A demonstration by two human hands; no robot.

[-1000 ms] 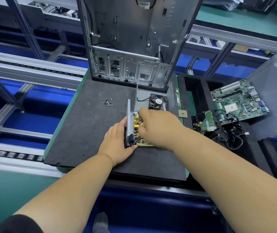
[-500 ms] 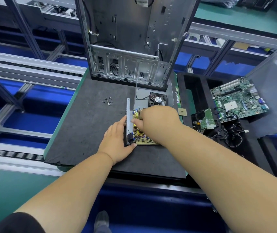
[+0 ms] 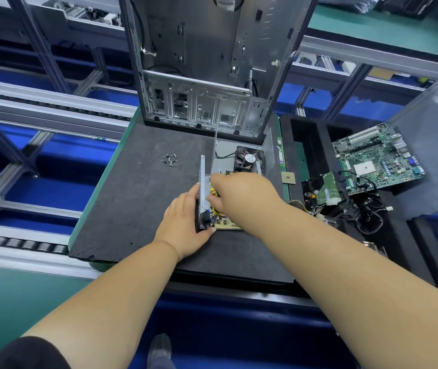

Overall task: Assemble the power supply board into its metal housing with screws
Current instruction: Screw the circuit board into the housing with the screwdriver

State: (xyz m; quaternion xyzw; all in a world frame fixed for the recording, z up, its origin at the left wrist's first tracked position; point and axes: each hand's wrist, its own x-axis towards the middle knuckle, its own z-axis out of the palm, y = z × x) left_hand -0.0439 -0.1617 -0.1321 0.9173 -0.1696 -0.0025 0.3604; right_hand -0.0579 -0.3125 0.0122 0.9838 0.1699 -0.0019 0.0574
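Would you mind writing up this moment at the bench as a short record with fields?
work surface: dark foam mat
left hand: left hand holds the upright side wall of the metal housing
right hand: right hand reaches over the power supply board, fingers curled down onto it; what they grip is hidden
screws: loose screws lie on the mat, left of the housing, untouched
fan: fan at the housing's far end
behind: open computer case stands upright
right side: green motherboard on a black tray
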